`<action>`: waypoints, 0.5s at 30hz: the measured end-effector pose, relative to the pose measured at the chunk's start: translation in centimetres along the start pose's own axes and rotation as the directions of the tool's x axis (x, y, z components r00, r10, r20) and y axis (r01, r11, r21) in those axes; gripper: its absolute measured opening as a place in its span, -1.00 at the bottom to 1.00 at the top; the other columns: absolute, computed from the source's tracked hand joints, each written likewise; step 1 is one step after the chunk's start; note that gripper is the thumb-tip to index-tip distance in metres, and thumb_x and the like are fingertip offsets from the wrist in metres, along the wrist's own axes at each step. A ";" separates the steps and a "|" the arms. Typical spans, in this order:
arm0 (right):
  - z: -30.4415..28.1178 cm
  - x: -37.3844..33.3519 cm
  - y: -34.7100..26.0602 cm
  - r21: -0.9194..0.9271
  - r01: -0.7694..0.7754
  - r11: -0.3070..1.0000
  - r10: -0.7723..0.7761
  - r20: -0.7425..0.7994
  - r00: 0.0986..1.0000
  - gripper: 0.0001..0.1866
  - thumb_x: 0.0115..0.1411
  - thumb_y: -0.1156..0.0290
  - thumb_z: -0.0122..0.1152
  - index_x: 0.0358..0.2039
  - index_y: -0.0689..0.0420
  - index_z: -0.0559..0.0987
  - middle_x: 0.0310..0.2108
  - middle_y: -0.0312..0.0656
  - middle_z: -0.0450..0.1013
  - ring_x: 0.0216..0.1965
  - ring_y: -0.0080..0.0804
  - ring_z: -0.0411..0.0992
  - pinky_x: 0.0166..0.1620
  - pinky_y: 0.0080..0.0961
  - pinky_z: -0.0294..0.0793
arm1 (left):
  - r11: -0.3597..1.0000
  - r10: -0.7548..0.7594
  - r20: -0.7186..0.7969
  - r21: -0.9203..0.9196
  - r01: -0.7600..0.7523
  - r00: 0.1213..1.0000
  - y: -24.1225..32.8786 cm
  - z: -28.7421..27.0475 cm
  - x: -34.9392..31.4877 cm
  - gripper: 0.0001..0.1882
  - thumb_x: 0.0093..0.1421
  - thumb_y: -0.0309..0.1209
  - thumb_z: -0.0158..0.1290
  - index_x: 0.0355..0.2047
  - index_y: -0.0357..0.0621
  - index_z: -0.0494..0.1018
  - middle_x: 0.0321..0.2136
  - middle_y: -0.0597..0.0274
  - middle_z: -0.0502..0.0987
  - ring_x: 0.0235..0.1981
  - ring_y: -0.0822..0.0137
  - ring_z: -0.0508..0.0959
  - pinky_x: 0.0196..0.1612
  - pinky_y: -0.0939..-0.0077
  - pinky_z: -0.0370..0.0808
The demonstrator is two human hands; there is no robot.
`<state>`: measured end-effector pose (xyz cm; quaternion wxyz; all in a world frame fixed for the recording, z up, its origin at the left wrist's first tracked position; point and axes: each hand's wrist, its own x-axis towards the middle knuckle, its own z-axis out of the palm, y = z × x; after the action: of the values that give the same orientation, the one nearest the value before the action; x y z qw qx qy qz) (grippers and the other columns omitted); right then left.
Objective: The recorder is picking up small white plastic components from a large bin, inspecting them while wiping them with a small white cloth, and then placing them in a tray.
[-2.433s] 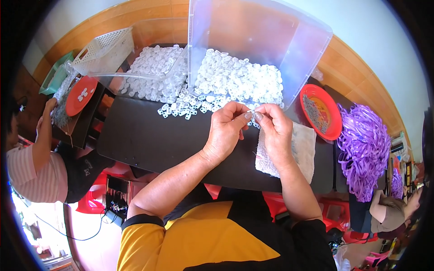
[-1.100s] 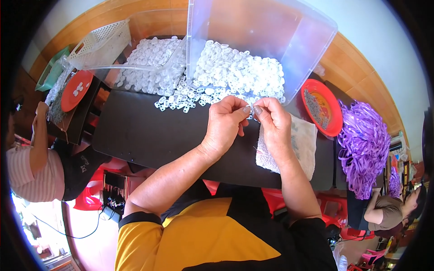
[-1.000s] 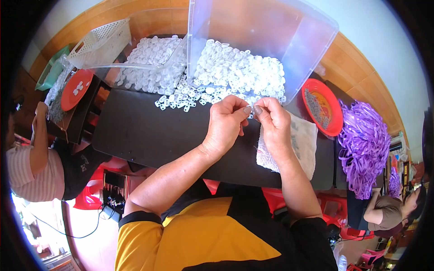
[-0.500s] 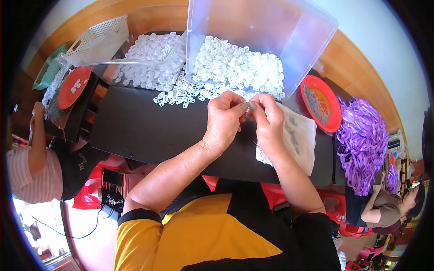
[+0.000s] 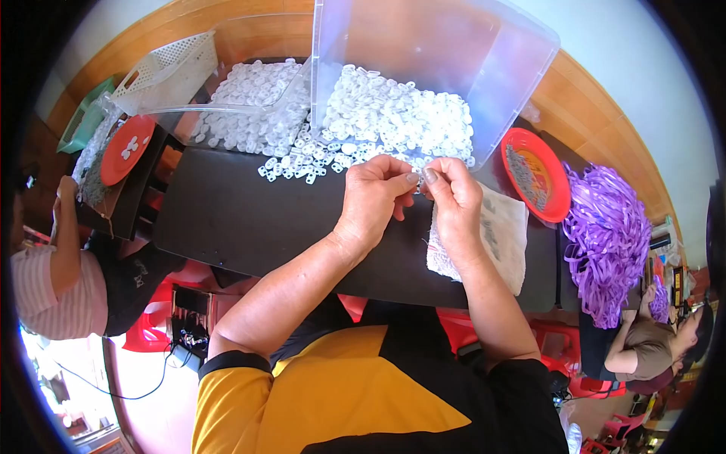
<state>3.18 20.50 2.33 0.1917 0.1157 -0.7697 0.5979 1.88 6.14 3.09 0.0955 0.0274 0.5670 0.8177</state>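
Over the dark table (image 5: pixel 227 212), my left hand (image 5: pixel 370 197) and my right hand (image 5: pixel 458 203) meet thumb to thumb. Both are closed in a pinch around something tiny and pale, mostly hidden by the fingertips. Just beyond them lie loose small white plastic pieces with holes (image 5: pixel 318 157), spilling from a clear plastic box (image 5: pixel 522 83) tipped on its side. Under my right wrist is a white cloth (image 5: pixel 514 242) with a line of small grey bits on it.
A second clear bin holds more white pieces (image 5: pixel 249 94) at the back left. To the right stand a red basin (image 5: pixel 560 200) with grey bits and a heap of purple ribbons (image 5: pixel 605 242). People sit at far left (image 5: pixel 64 291) and far right (image 5: pixel 646 348). A red plate (image 5: pixel 125 163) holds several white pieces.
The thumbs have drawn slightly apart, and my right hand has shifted a little to the right. Both hands keep their pinch.
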 end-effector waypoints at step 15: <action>-0.1 0.0 0.1 -0.054 0.027 0.998 -0.026 0.013 1.000 -0.96 0.26 0.55 0.08 -0.33 0.24 0.45 -0.48 -0.28 0.40 -0.45 -0.58 0.34 -0.35 -0.62 0.35 | 0.961 0.029 0.048 0.275 -0.041 0.998 1.1 -0.4 0.1 -0.88 0.14 -0.47 0.14 -0.42 -0.29 0.49 -0.61 0.33 0.48 -0.62 0.57 0.41 -0.69 0.66 0.32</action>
<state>3.19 20.63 2.22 0.1980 0.1243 -0.7852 0.5734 1.61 5.45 3.98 0.0886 0.0682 0.6724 0.7317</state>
